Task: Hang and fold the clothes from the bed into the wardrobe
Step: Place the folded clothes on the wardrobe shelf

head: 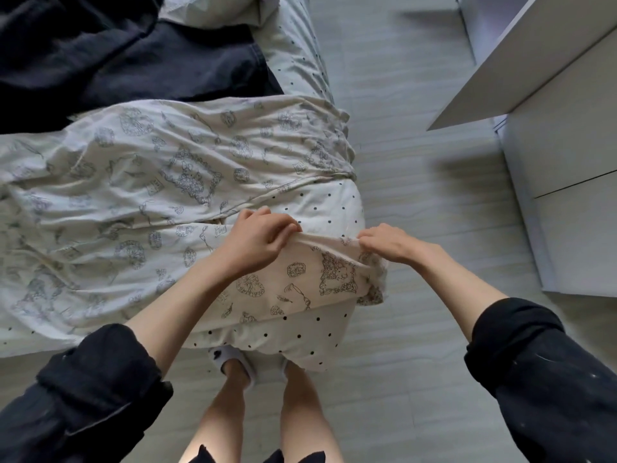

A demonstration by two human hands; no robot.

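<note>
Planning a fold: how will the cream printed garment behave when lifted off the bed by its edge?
Probably floppy: the printed garment lies wrinkled and drapes over the bed corner. Likely light, since the left hand and right hand raise its edge with pinching fingers. It may sag between them.

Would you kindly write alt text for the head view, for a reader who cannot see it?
Both hands, left hand and right hand, pinch the edge of a cream printed garment spread on a polka-dot bed. Dark clothes lie beyond it, and a white wardrobe stands open at right.
</note>
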